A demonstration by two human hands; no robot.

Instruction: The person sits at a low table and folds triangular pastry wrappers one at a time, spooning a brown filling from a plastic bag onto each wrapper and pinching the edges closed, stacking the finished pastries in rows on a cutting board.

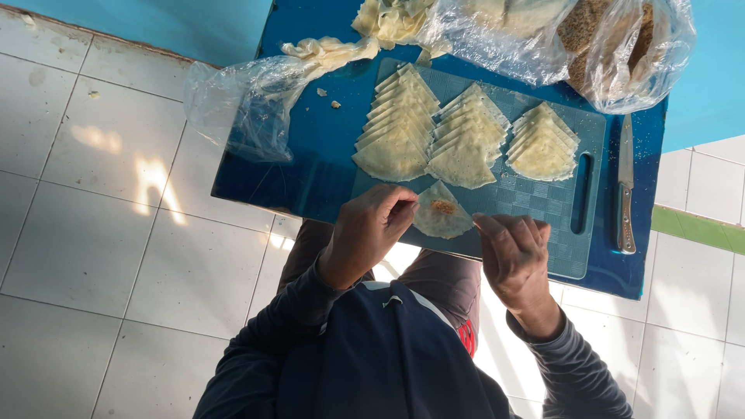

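A pale triangular pastry wrapper (442, 213) with a small brown dab of filling lies on the near edge of a blue cutting board (543, 202). My left hand (371, 229) pinches the wrapper's left corner. My right hand (514, 250) touches its right corner with the fingertips. Beyond it, three fanned rows of folded triangles (466, 143) lie across the board.
The board rests on a small blue table (310, 163) over a white tiled floor. A steel knife (625, 186) lies right of the board. Clear plastic bags (621, 46) with brownish filling and dough scraps (334, 50) sit at the far edge; an empty bag (240, 105) hangs off the left.
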